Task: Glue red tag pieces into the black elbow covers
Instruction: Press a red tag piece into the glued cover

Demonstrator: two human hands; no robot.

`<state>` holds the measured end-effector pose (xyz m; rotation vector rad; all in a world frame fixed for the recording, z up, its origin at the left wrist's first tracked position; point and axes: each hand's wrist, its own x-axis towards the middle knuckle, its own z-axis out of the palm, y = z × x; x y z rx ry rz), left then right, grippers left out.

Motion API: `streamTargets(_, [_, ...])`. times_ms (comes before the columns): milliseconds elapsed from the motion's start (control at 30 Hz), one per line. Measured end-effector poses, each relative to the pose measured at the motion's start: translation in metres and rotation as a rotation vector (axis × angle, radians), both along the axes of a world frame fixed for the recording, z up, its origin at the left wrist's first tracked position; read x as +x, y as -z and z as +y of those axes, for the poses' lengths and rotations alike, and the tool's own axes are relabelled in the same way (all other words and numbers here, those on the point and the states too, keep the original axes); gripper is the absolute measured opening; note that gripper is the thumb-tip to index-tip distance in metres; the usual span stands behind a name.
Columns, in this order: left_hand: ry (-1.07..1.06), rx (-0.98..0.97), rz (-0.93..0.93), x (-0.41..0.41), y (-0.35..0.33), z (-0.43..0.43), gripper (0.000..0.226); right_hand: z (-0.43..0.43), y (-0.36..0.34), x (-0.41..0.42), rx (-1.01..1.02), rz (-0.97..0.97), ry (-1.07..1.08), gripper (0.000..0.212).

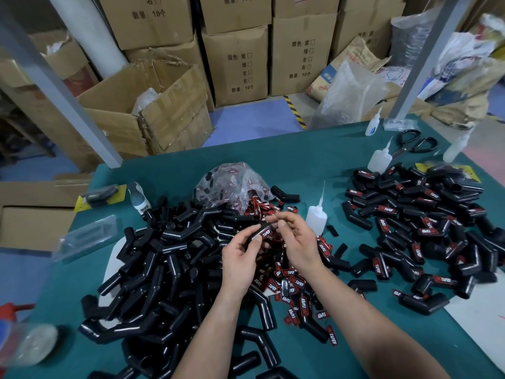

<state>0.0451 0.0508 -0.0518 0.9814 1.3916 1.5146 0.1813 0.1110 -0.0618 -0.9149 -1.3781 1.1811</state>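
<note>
Sprawling over the worktop [300,160]: bare covers [164,269] left of the left hand [240,258], tagged covers [423,228] well right of the right hand [297,242], loose tags [292,285] under both. Left hand grips one cover [259,231], tag [266,233] on it; right hand pinches its top end.

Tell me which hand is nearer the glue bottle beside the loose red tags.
Right. The right hand is left of the glue bottle; the left hand, holding an elbow cover, is farther left.

black elbow cover [258,233] with red tag [266,233], held above loose tags [289,285]
</note>
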Motion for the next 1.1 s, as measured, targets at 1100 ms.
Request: streamTargets(1100, [-0.025, 0.002, 0.136, -0.0002, -0.0005, -0.0024, 0.036, -0.0006, -0.0005, 0.0028, 0.399, -0.414, -0.08, 0.017])
